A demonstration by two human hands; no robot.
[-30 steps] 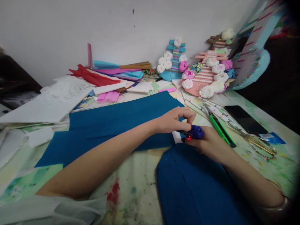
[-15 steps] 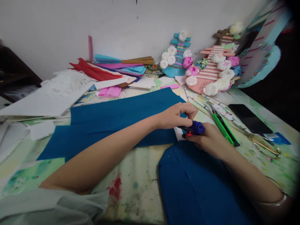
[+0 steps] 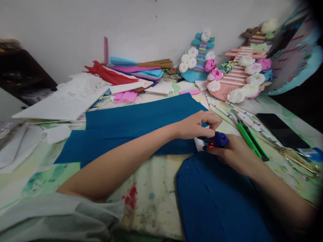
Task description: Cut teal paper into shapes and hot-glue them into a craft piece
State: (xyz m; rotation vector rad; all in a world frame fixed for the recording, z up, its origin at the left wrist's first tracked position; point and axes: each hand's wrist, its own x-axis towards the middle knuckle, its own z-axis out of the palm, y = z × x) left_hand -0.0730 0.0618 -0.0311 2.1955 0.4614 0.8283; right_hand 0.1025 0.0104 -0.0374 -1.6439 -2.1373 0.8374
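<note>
My right hand is wrapped round a blue hot glue gun with a small red light, its rear end facing me. Just beyond and left of the gun, my left hand is curled with its fingers bent down; whatever lies under the fingertips is hidden. Beneath the left forearm spreads a large blue sheet, creased and unevenly cut. Closer to me, a board covered in the same blue, with rounded corners, lies under the right forearm. A bit of white shows between the two blue pieces.
On the right lie a green utility knife, gold scissors, a phone and striped paper strips. Flower-decorated lute-shaped crafts stand at the back. Coloured paper and a white board occupy the left.
The whole view has swung a little left, so everything appears shifted right. Both hands keep nearly the same pose, and the glue gun stays in the right hand.
</note>
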